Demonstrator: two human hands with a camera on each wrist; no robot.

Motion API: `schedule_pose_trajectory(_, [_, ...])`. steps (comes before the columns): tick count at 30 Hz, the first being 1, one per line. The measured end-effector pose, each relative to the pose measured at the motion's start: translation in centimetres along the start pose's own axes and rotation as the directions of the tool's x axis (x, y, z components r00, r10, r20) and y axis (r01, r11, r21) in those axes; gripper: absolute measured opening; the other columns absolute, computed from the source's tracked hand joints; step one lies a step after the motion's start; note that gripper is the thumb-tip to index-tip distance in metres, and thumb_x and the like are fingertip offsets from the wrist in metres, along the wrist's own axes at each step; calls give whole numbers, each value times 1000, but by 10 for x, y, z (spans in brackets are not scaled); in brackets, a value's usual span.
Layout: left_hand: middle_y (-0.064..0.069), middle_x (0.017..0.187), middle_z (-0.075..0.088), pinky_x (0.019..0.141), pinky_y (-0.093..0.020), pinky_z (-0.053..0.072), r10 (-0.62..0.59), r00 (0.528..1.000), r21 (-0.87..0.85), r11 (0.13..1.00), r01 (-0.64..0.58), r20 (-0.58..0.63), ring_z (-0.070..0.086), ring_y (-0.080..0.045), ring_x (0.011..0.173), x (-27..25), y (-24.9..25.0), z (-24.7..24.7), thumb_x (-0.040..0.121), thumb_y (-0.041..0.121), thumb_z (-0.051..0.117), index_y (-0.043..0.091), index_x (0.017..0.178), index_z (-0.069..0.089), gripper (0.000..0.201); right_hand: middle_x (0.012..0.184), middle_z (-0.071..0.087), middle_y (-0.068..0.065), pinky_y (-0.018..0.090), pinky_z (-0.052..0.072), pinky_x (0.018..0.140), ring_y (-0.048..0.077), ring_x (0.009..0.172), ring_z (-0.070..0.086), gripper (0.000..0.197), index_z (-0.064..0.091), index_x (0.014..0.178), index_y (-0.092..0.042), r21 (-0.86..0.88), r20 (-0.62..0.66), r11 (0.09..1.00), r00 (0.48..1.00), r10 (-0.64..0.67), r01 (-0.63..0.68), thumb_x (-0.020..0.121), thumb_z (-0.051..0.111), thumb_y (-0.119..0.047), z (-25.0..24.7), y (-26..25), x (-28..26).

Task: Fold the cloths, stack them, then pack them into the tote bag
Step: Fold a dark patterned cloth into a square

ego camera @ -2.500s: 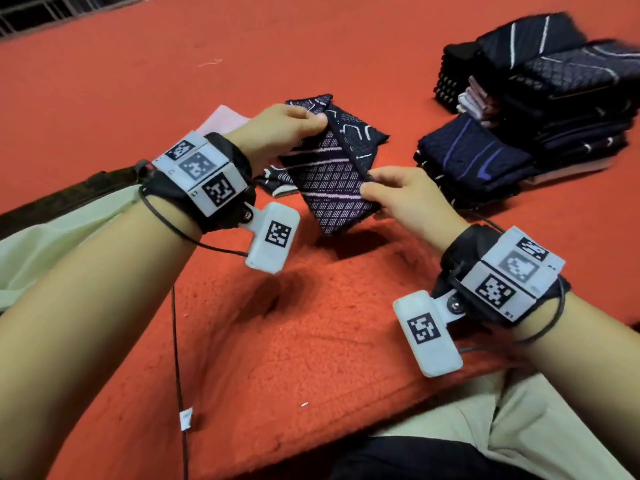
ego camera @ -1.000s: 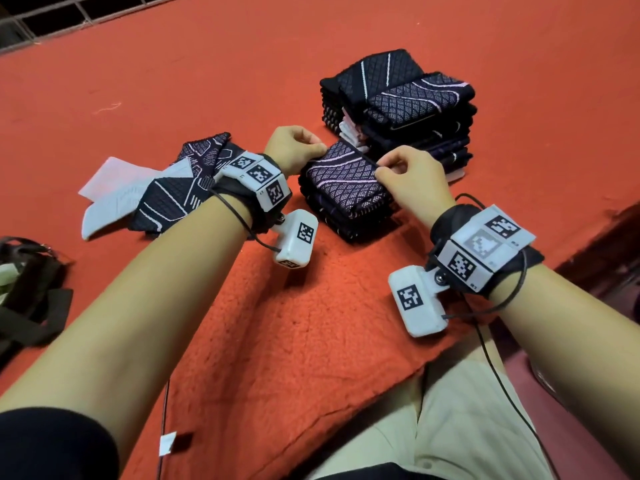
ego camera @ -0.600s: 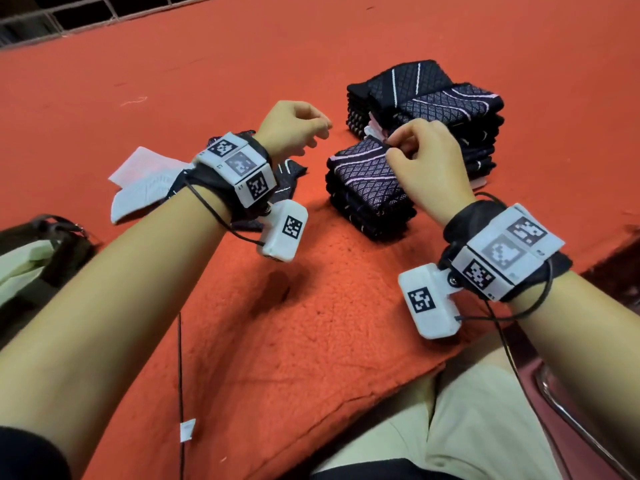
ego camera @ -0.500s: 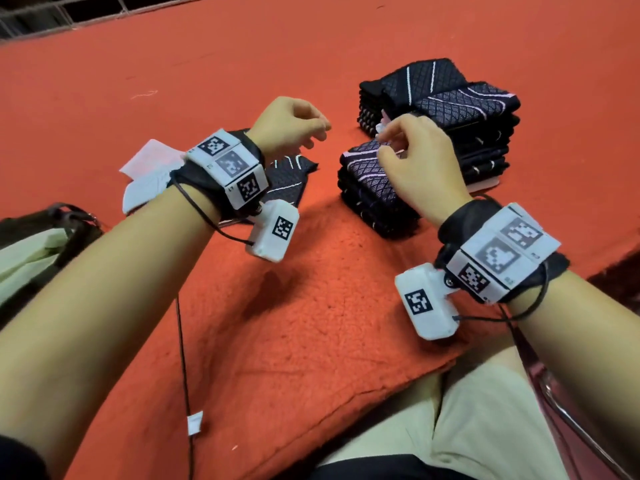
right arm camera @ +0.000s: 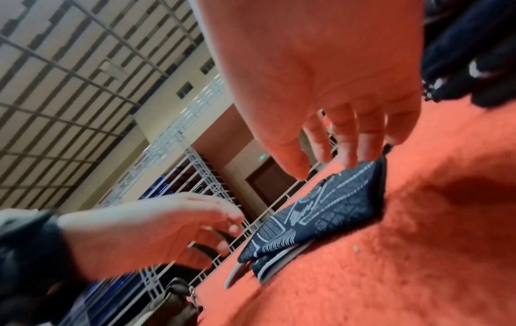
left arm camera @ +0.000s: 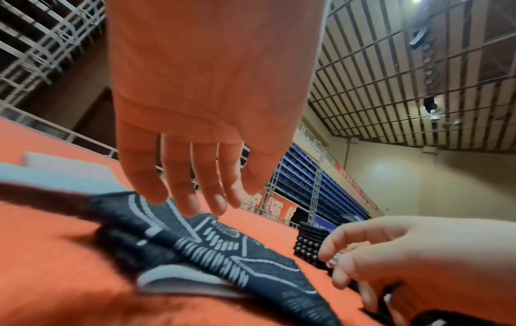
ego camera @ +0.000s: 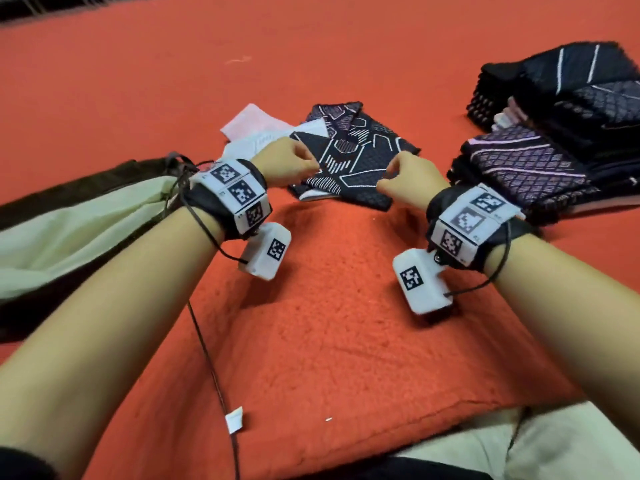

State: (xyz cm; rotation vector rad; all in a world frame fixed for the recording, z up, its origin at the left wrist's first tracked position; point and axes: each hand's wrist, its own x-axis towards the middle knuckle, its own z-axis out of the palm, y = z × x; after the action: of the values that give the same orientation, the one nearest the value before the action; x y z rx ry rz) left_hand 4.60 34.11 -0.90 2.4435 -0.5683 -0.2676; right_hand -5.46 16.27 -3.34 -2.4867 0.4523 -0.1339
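A dark cloth with white line patterns (ego camera: 353,157) lies loosely spread on the red blanket (ego camera: 329,341), over a white cloth (ego camera: 263,140) and a pink one (ego camera: 249,121). My left hand (ego camera: 308,162) hovers at its left edge, fingers relaxed and holding nothing; in the left wrist view the fingertips (left arm camera: 189,207) hang just above the cloth (left arm camera: 223,244). My right hand (ego camera: 388,178) is at its near right corner, fingers loosely curved over the cloth (right arm camera: 324,207), gripping nothing. Two stacks of folded cloths (ego camera: 526,168) (ego camera: 571,88) stand at the right.
The tote bag (ego camera: 69,223), pale green with dark straps, lies open on the left beside my left forearm. A thin cable (ego camera: 211,368) runs down the blanket from my left wrist. Railings and seating show behind in the wrist views.
Both hands set the folded diamond-pattern cloth on the near stack and let go. They then moved left to the unfolded dark cloth, and the view swung left with them.
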Motion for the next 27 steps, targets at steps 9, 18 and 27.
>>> schedule_pose_trajectory(9, [-14,105,63,81,-34,48,-317,910,-73,948,309,-267,58,-31,101,26,-52,3,73,43,56,6,104,59,49,105,48,5,28,42,64,20,94,54,62,34,128,4,457,29,841,950,310,-289,82,66,-23,29,5,32])
schedule_pose_trajectory(18, [6,28,40,38,-18,44,-393,897,-473,841,262,-203,45,-11,32,34,-45,3,85,15,59,14,56,46,32,58,34,1,8,23,37,10,37,35,26,42,69,-15,616,235,659,899,369,-431,89,58,-22,26,6,35])
schedule_pose_trajectory(27, [5,74,56,52,-18,35,-391,916,-676,699,234,-86,41,-5,54,-13,-48,-8,87,8,54,21,86,56,13,57,35,-1,12,31,29,13,47,36,36,34,57,-20,618,-8,751,954,301,-232,82,59,-13,28,6,23])
